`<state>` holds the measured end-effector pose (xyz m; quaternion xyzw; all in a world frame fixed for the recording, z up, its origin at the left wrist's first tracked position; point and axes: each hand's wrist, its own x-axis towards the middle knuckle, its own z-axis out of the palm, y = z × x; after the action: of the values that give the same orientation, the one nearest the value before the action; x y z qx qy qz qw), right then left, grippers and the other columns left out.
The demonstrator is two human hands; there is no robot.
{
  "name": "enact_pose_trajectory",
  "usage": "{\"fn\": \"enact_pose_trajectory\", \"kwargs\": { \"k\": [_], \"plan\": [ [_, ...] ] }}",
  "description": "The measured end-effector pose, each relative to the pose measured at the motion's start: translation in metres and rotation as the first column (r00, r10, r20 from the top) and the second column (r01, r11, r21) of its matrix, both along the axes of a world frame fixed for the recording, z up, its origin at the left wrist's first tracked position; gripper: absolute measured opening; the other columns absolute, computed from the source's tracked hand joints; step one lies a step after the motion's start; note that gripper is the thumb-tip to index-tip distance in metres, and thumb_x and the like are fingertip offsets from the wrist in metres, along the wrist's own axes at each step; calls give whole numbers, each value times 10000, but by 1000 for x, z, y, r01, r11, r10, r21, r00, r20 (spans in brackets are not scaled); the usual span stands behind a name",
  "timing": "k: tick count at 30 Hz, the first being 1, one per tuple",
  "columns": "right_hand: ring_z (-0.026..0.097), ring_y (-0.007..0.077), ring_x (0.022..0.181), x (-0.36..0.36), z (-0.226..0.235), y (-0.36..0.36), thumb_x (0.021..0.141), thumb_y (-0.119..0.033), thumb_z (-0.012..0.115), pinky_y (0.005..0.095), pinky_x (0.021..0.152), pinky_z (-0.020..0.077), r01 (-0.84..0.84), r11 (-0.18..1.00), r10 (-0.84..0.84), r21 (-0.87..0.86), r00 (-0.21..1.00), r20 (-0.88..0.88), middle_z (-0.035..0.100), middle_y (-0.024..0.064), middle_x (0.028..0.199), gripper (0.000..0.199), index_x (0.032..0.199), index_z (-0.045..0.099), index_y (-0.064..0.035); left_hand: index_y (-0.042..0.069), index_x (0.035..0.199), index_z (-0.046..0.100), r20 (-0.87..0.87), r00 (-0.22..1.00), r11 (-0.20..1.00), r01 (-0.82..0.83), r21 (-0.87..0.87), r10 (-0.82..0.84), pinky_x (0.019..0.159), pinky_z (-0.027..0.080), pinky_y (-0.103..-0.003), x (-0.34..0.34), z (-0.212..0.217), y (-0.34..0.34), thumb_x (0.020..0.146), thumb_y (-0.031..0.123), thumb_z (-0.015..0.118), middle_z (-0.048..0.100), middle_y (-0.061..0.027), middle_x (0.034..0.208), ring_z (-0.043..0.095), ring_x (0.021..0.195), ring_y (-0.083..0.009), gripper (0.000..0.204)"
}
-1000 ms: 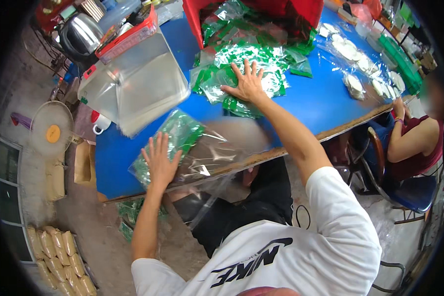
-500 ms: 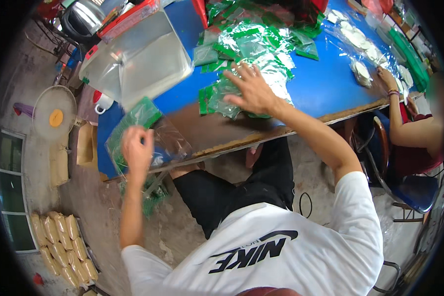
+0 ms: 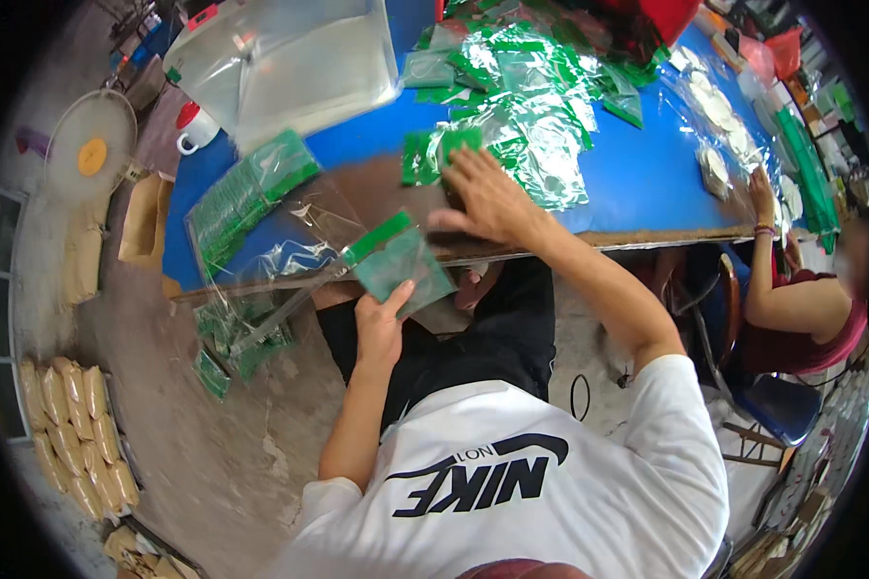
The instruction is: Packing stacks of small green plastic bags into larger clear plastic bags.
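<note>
My left hand (image 3: 381,326) pinches a flat clear plastic packet (image 3: 407,273) with a green top strip, held just off the table's front edge. My right hand (image 3: 492,201) is open, fingers stretched out, its fingertips on a green-edged packet (image 3: 459,145) at the near side of a loose heap of shiny packets (image 3: 541,106). To the left, a dense row of green packets (image 3: 251,198) lies in a large clear bag (image 3: 323,212). More bagged packets (image 3: 241,333) hang below the table edge at the left.
The blue table (image 3: 637,174) has a worn brown front edge. At its back left stand a translucent plastic bin (image 3: 319,77) and a white mug (image 3: 198,125). To the right, a co-worker's hand (image 3: 763,198) is near white round pieces (image 3: 719,106). A fan (image 3: 92,145) stands left.
My left hand has come from the bagged row on the left towards the middle and now holds a packet. My right hand stays at the heap, its fingers on a near packet.
</note>
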<state>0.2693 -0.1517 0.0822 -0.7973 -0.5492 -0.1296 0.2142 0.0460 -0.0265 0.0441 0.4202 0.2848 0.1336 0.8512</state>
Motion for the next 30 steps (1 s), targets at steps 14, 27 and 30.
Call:
{"fn": "enact_pose_trajectory", "kwargs": {
  "k": [14, 27, 30],
  "plan": [
    [495, 29, 752, -75, 24, -56, 1030, -230, 567, 232, 641, 468, 150, 955, 194, 256, 337, -921, 585, -40, 847, 226, 1027, 631, -14, -45, 1012, 669, 149, 981, 977, 92, 190, -121, 907, 511, -282, 3, 16, -14, 858, 14, 730, 682, -105, 1152, 662, 994, -154, 175],
    [393, 440, 1335, -49, -1, -84, 884, -470, 653, 583, 1135, 293, 51, 999, -50, 5, 996, -72, 496, 227, 1322, 596, 1249, 578, -5, -21, 1267, 549, 86, 975, 970, 213, -118, -204, 976, 509, -357, -5, 0, -37, 892, 39, 698, 631, -107, 1219, 631, 1102, -209, 408],
    [495, 411, 1262, -70, -11, -70, 907, -142, 610, 482, 1074, 405, -37, 998, 44, 41, 982, -184, 524, 213, 1331, 395, 1273, 562, -2, 12, 1275, 555, 6, 988, 947, 151, -285, -156, 984, 515, -379, 7, 1, -39, 931, 92, 678, 635, -85, 1224, 635, 1109, -224, 374]
  ]
}}
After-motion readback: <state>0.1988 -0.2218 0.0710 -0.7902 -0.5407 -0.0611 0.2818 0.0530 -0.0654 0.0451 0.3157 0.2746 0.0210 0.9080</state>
